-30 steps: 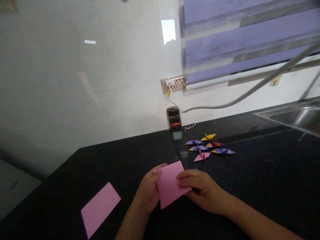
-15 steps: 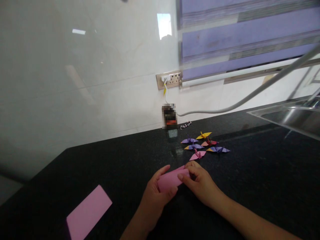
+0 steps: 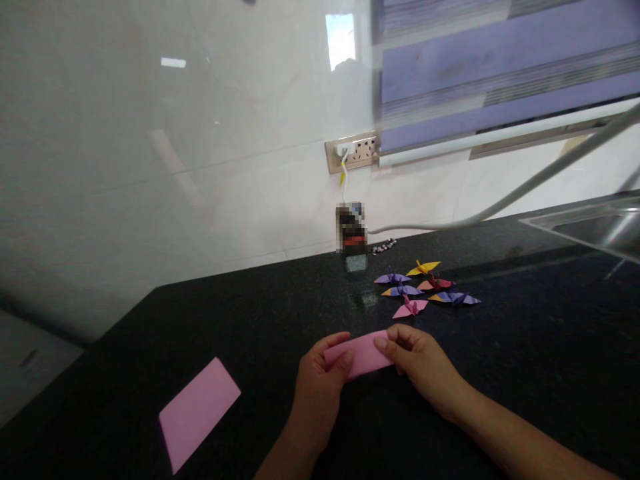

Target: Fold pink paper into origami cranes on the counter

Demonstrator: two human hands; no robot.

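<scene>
Between both hands a folded strip of pink origami paper (image 3: 366,355) is held level above the dark counter. My left hand (image 3: 323,380) grips its left end, thumb on the face and fingers behind. At the other end, my right hand (image 3: 417,363) pinches the upper right corner between thumb and fingers. Beyond the hands lie several folded paper cranes: a pink crane (image 3: 411,307), a yellow crane (image 3: 423,268), a red crane (image 3: 437,284) and some purple ones (image 3: 456,298). A stack of pink paper (image 3: 200,415) rests on the counter to the left.
The black counter (image 3: 240,313) meets a pale tiled wall (image 3: 225,200). Against it stands a blurred dark object (image 3: 352,229), beside a beaded string (image 3: 384,247). A grey hose (image 3: 480,217) runs right, above the metal sink (image 3: 600,230). A wall socket (image 3: 351,153) holds a white plug.
The pink paper now shows as a flatter, longer strip, and my left thumb has moved onto its face. My right hand has shifted slightly right. The whole view has swung a little left.
</scene>
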